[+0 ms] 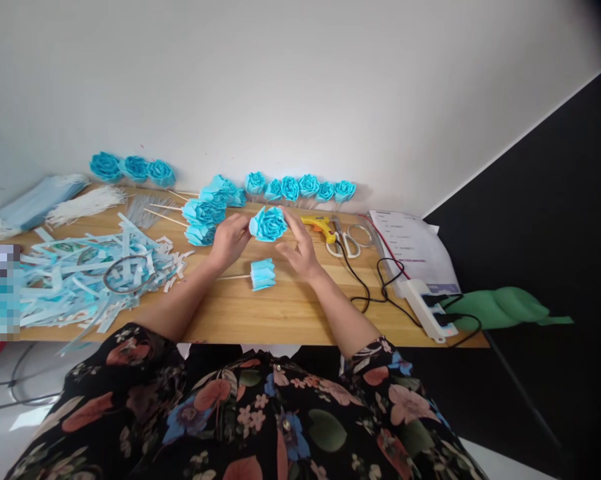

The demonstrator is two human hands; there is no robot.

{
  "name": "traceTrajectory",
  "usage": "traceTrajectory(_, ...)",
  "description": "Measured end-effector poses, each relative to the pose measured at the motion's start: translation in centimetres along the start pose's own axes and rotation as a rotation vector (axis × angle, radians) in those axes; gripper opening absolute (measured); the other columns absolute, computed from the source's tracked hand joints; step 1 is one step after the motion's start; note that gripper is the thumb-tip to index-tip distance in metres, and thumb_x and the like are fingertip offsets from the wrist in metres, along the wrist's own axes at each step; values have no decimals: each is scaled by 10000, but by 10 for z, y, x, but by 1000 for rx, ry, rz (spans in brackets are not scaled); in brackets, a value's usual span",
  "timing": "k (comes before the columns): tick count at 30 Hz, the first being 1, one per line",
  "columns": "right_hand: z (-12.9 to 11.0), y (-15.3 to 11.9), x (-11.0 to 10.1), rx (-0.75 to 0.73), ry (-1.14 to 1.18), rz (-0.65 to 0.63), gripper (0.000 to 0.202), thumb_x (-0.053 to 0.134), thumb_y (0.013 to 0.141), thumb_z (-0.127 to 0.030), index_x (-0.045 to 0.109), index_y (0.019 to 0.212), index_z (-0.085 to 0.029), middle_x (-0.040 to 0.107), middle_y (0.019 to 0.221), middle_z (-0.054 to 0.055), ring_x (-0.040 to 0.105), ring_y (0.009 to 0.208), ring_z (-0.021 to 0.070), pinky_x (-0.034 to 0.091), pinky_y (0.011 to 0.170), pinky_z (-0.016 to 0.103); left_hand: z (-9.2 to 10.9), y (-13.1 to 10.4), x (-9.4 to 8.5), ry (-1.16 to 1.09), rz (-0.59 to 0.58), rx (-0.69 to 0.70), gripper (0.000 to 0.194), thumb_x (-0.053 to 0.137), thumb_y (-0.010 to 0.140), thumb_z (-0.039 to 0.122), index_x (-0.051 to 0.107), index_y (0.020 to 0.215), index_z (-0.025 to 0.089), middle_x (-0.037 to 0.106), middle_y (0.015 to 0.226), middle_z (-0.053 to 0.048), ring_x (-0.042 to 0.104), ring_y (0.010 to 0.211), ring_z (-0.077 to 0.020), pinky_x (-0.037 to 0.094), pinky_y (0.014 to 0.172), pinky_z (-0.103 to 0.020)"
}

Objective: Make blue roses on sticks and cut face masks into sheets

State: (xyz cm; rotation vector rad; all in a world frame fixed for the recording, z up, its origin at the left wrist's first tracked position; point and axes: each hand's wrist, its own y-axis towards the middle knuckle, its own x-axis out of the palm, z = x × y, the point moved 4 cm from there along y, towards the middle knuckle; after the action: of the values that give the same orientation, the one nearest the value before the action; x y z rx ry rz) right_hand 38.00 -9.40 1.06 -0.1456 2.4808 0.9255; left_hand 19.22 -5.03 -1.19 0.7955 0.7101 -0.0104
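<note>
A blue paper rose (269, 224) is held above the wooden table (290, 313) between both hands. My left hand (229, 242) grips it from the left side. My right hand (299, 248) touches its right edge, fingers curled around the petals. Just below the hands lies a small blue folded bud on a wooden stick (261, 274), flat on the table.
Finished blue roses (300, 187) line the wall, with more at the left (133, 168) and some on sticks (205, 213). A pile of cut blue strips (85, 273) fills the left. A yellow glue gun (321, 226), scissors (347, 242), power strip (425, 308), papers (413, 243) sit right.
</note>
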Motion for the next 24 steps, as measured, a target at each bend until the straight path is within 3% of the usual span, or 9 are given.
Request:
traceTrajectory(4,-1,3,-13,-19,62,18,798,166,936,-751,297,1565,-278,477,1540,64,398,1458,266,306,1225,488,-2,-1,0,-7,20,-5,133,515,838,175,558,713,191,558,705,-37,535,713,-191,391,648,-295)
traceTrajectory(9,1,4,-15,1,-16,3,779,122,941,-745,407,1518,-307,542,1486,35,383,1468,253,301,1228,492,-5,-1,3,-18,-6,0,138,503,812,171,511,677,198,525,690,-38,511,702,-196,374,644,-299)
traceTrajectory(14,0,4,-9,-33,-75,-52,752,103,946,-740,529,1432,-355,568,1461,-8,351,1488,239,309,1221,490,-5,-2,3,-18,-17,17,134,490,819,182,510,688,202,527,702,-42,509,711,-202,370,649,-304)
traceTrajectory(19,1,6,-16,-41,-1,55,670,163,995,-657,531,1437,-312,565,1469,15,406,1453,222,291,1240,474,-8,-3,3,-30,-2,9,175,506,866,207,525,692,199,543,695,-42,531,702,-196,396,648,-299)
traceTrajectory(24,4,4,-13,5,5,33,618,271,990,-655,478,1475,-334,558,1477,8,399,1459,235,299,1235,491,-10,-1,1,-71,48,-8,193,485,885,205,513,694,197,554,681,-34,546,687,-187,415,641,-296)
